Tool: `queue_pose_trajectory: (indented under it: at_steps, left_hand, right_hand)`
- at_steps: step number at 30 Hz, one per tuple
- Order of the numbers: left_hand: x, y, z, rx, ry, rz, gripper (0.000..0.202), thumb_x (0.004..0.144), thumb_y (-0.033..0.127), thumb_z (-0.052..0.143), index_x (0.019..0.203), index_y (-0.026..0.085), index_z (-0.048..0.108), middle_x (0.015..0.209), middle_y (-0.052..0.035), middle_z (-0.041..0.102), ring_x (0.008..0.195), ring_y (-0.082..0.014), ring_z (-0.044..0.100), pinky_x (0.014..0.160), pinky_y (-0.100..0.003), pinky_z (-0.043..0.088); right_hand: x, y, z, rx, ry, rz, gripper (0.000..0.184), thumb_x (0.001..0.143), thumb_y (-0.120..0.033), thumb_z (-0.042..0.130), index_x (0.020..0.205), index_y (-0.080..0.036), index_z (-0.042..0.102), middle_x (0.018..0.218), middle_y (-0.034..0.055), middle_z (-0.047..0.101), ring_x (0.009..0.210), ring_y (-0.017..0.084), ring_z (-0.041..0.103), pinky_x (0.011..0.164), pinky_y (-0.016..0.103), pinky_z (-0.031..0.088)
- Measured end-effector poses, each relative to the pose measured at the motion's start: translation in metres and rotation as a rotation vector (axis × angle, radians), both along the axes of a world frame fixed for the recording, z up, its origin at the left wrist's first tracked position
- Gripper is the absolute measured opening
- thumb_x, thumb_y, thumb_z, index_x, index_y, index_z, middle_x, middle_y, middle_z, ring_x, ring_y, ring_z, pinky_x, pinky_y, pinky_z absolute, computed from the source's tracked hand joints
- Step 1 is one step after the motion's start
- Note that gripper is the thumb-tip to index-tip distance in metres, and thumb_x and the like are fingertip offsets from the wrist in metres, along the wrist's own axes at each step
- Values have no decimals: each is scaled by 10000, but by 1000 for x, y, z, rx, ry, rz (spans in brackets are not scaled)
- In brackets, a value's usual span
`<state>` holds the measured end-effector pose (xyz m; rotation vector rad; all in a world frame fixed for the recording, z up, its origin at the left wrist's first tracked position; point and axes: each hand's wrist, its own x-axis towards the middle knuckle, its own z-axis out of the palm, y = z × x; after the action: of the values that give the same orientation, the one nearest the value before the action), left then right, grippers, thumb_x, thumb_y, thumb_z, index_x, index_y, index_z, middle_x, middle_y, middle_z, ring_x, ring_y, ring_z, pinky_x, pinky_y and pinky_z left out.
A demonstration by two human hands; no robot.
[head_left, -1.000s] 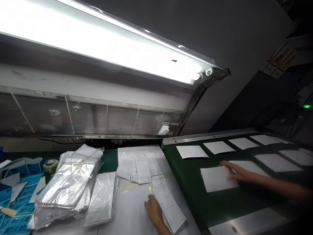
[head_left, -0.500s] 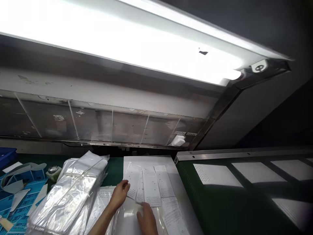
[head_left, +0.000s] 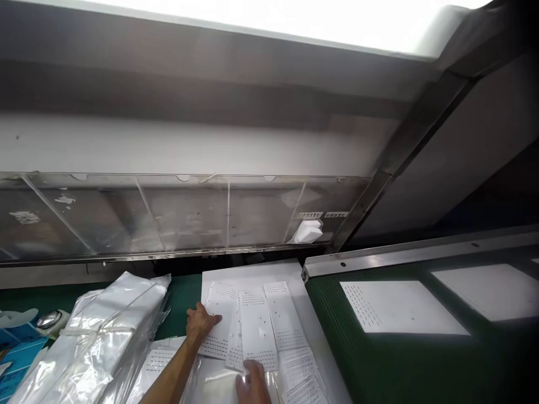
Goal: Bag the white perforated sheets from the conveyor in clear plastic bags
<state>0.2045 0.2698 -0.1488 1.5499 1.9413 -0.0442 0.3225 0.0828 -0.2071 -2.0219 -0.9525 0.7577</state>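
Note:
Several white perforated sheets (head_left: 256, 331) lie side by side on a white board (head_left: 248, 273), printed with rows of small dark holes or marks. My left hand (head_left: 202, 322) touches the left edge of the leftmost sheet (head_left: 219, 314), fingers spread. At the bottom of the view my right hand (head_left: 252, 382) rests on a transparent plastic bag (head_left: 219, 384), close to the lower ends of the sheets. The frame's lower edge cuts off that hand. More perforated sheets (head_left: 298, 370) lie at the lower right of the board.
A bulky bundle of plastic-wrapped packs (head_left: 101, 336) sits left of the board, with blue labels (head_left: 21, 342) beyond it. To the right, a green mesh conveyor (head_left: 379, 359) carries white sheets (head_left: 400, 306) behind a metal rail (head_left: 421, 252). A transparent shield (head_left: 168, 213) hangs above.
My view has tilted and shifted, with the lamp moving up and out of view. My right hand has come from the conveyor sheets to the board. My left hand has moved to the leftmost sheet.

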Motion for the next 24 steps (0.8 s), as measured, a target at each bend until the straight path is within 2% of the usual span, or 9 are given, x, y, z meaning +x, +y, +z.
queue_pose_trajectory:
  at_steps: [3, 6, 9, 11, 13, 15, 18, 21, 24]
  left_hand:
    - [0, 2, 5, 10, -81, -13, 493, 803, 451, 581, 1189, 159, 488, 1180, -105, 560, 1014, -236, 565, 857, -437, 465]
    - [-1, 2, 16, 20, -207, -30, 345, 833, 401, 563, 1075, 156, 554, 1008, -58, 638, 866, -187, 620, 774, -387, 504]
    - [-6, -6, 39, 73, -316, -17, 279, 822, 323, 569, 1026, 135, 538, 898, -49, 652, 748, -171, 630, 692, -349, 517]
    - [-13, -23, 62, 144, -386, -9, 285, 779, 289, 588, 1005, 133, 515, 888, -65, 656, 782, -208, 637, 720, -366, 513]
    - [-22, -52, 89, 219, -474, -13, 317, 756, 307, 586, 1017, 151, 495, 938, -78, 661, 869, -244, 638, 784, -374, 503]
    - [-33, -90, 116, 263, -577, -27, 363, 755, 351, 574, 1058, 173, 483, 1006, -73, 665, 943, -250, 633, 832, -354, 499]
    - [-53, -154, 144, 229, -733, 25, 447, 711, 386, 611, 1095, 186, 495, 1050, -67, 680, 987, -252, 635, 869, -335, 502]
    - [-75, -209, 153, 147, -852, 160, 497, 647, 428, 659, 1068, 193, 537, 1032, -75, 702, 980, -265, 646, 872, -342, 513]
    - [-95, -252, 148, 62, -937, 189, 535, 669, 512, 620, 1089, 189, 555, 1082, -92, 693, 1041, -269, 621, 907, -352, 497]
  right_hand:
    - [1, 8, 0, -22, 2, -13, 281, 703, -323, 472, 931, -225, 605, 1081, 115, 603, 933, 290, 628, 810, 384, 490]
    - [3, 7, 4, -33, 28, -38, 286, 718, -347, 442, 917, -220, 602, 1053, 123, 606, 869, 284, 632, 741, 388, 483]
    - [1, 3, 12, -11, 94, -62, 292, 727, -388, 433, 910, -226, 591, 997, 111, 631, 728, 241, 628, 707, 372, 480]
    - [-8, 2, 23, 35, 163, -55, 333, 737, -437, 429, 936, -215, 577, 985, 109, 645, 699, 219, 624, 705, 347, 492]
    - [-21, 0, 39, 87, 238, -37, 428, 753, -508, 418, 1006, -189, 551, 1005, 121, 653, 751, 218, 638, 704, 323, 510]
    - [-37, -6, 61, 143, 365, -28, 541, 753, -587, 424, 1084, -167, 511, 1041, 138, 654, 819, 229, 650, 716, 317, 526]
    - [-59, -31, 96, 186, 491, 4, 637, 726, -652, 474, 1141, -169, 490, 1086, 144, 646, 894, 264, 643, 751, 355, 532]
    - [-79, -75, 123, 175, 314, -10, 732, 708, -630, 534, 1269, -175, 412, 1253, 153, 544, 1046, 296, 577, 810, 387, 510]
    - [-99, -121, 137, 198, 245, 50, 804, 676, -593, 595, 1327, -185, 360, 1368, 143, 436, 1217, 304, 456, 929, 386, 450]
